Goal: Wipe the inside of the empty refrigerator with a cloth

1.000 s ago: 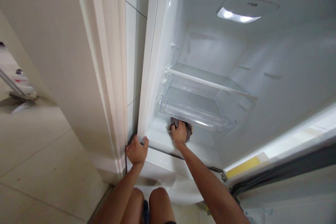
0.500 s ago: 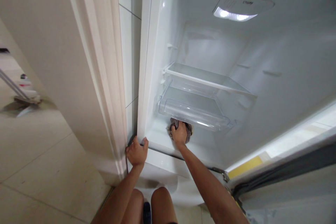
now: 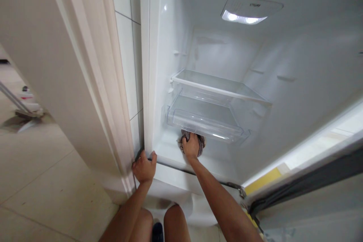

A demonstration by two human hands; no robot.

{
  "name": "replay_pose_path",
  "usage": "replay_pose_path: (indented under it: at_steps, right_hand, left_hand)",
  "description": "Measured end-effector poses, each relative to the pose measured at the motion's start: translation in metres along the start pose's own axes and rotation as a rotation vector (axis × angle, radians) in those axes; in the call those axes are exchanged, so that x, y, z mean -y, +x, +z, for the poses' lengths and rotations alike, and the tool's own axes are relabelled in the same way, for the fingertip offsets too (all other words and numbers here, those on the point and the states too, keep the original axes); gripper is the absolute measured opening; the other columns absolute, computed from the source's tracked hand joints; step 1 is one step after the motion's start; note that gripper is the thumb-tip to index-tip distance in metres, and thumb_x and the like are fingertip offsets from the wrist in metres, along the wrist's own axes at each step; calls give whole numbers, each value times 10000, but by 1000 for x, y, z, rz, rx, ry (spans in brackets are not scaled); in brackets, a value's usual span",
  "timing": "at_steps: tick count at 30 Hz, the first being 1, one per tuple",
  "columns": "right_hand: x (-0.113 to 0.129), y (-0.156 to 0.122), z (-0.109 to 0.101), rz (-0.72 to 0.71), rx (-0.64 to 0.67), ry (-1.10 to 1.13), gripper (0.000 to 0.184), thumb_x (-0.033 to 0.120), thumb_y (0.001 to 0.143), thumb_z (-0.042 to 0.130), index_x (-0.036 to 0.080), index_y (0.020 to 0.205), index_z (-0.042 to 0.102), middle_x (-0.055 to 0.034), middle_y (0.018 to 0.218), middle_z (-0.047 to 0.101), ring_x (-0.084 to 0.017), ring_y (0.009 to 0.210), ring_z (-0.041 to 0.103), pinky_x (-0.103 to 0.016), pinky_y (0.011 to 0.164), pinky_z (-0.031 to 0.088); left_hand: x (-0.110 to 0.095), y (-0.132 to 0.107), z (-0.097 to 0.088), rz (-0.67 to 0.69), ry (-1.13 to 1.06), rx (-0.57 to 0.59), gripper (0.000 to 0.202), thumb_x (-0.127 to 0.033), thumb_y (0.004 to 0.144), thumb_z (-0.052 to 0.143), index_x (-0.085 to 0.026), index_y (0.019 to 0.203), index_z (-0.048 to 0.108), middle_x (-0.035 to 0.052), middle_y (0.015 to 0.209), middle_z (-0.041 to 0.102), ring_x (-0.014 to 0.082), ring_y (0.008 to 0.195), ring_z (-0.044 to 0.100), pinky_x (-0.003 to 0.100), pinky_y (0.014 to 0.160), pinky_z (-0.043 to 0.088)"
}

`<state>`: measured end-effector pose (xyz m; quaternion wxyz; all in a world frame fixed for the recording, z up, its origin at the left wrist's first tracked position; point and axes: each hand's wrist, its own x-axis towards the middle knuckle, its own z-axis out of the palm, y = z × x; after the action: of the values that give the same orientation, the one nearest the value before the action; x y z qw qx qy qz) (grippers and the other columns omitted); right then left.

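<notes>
In the head view, the right hand (image 3: 191, 146) is closed over a bunched dark cloth (image 3: 202, 144), fingers bent around its folds. The cloth sits on the floor of a white, open refrigerator (image 3: 306, 109), near its front and left of the middle, just below the lip of a clear plastic tray (image 3: 205, 126). Bunching it like this probably gives the palm a thick pad to press with. The right arm slants in from the near right, low over the front edge, likely because the tray leaves only a low gap to reach through.

The left hand (image 3: 144, 168) is at the refrigerator's near left corner, its fingers and thumb spread about the front edge. It looks placed there as a brace for leaning in; whether it grips firmly or merely rests, I cannot tell. The bare knees (image 3: 176, 221) show at the near side, suggesting a low crouch that brings the shoulders nearer the bottom level.

Above the tray is a glass shelf (image 3: 221, 83), spanning the compartment between the side walls. A lit lamp (image 3: 244, 18) farther up brightens the interior. To the left, a tiled strip (image 3: 124, 53) and a pale door frame (image 3: 93, 83) stand close beside the refrigerator, leaving the left arm little room. A dustpan (image 3: 22, 123) lies well apart on the far left floor.
</notes>
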<state>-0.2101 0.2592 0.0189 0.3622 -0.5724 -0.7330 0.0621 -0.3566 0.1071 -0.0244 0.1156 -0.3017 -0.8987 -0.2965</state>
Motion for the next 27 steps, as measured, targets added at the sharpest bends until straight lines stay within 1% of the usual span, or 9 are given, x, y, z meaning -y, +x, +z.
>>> replay_pose_path:
  at_steps: [4,10,17,22,27]
  right_hand:
    - [1,0,0,-1,-8,29,439,255,888,532,98,1293,599,-185,1255,652,-311,1192,582,-394,1087,392]
    - [1,0,0,4,-21,72,400,240,880,525,116,1248,623,-172,1228,663,-300,1183,588,-396,1080,396]
    - [2,-2,-1,35,-44,127,395,249,881,511,115,1231,636,-183,1211,671,-305,1179,590,-408,1062,409]
    - [2,-3,1,52,-61,165,372,260,877,498,128,1191,647,-186,1205,677,-317,1159,597,-423,1063,408]
    - [1,-4,1,70,-59,228,350,274,870,493,140,1149,656,-189,1193,680,-320,1151,594,-431,1056,414]
  left_hand:
    - [1,1,1,0,3,-11,621,-537,947,367,-70,1206,683,186,856,776,328,796,714,398,786,472]
    - [3,4,3,-10,35,26,620,-538,951,356,-67,1178,689,202,901,782,339,821,723,398,772,474]
    - [3,6,0,-46,28,101,640,-540,949,392,-49,1265,654,209,962,784,351,884,734,408,784,503]
    - [6,7,0,-52,11,102,614,-527,939,424,-61,1259,664,201,996,784,358,909,735,422,818,520]
    - [7,6,0,-80,25,126,638,-547,937,421,-66,1289,649,207,1007,782,362,884,735,422,791,521]
